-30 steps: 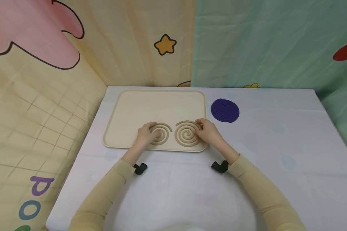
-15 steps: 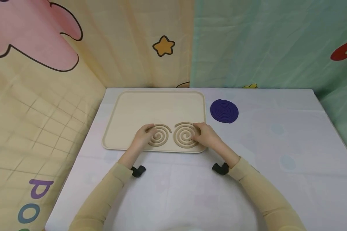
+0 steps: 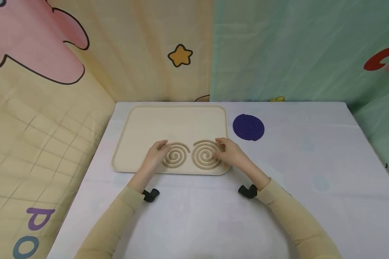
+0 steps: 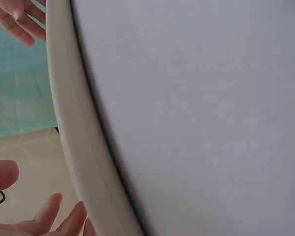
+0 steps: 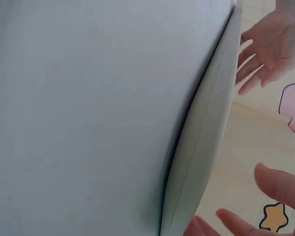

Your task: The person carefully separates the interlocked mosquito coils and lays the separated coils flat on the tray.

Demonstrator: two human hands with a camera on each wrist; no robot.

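Cartoon curtains hang behind a white table (image 3: 304, 187) with a cream tray (image 3: 139, 122) on it. Two tan spirals lie side by side at the tray's near edge. Left hand (image 3: 155, 154) sits by the left spiral (image 3: 175, 155), fingers loose and open. Right hand (image 3: 231, 152) is open too, by the right spiral (image 3: 206, 155). Past the right hand lies a purple disc (image 3: 248, 127)

- Both arms, in tan sleeves, reach forward and converge slightly.
- Left hand (image 3: 156, 151): palm down, fingers relaxed and loosely spread.
- Right hand (image 3: 231, 152): palm down, fingers straight, thumb apart.
- A black strap-mounted device sits at each wrist.
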